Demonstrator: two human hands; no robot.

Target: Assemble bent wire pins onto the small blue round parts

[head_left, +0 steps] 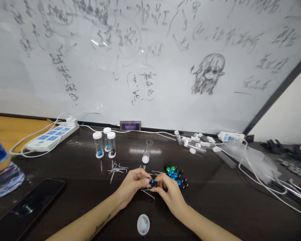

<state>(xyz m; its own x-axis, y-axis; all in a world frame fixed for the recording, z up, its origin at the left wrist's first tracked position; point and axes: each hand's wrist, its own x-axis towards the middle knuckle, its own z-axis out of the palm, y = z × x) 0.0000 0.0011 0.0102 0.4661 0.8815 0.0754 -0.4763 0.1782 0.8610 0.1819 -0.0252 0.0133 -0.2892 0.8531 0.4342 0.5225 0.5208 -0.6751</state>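
Note:
My left hand [132, 184] and my right hand [169, 192] meet low in the middle, thumbs and fingers pinched around a small blue-and-black part [153, 182]. The fingers partly hide it, so its exact shape is unclear. Thin bent metal rods [148, 194] lie just under the hands. To the right of my right hand sits a pile of small blue, green and black parts [174, 174]. An uncapped-looking clear tube with a white base [145, 159] stands beyond my hands. Nearer to me is a small round white dish [143, 225] holding tiny pieces.
Several L-shaped metal rods [117, 168] lie left of my hands. Three white-capped clear tubes [98, 145] stand behind them. Left are a power strip [52, 136], a phone [27, 209] and a water bottle [2, 170]. Loose tubes, caps and a plastic bag [251, 160] lie right.

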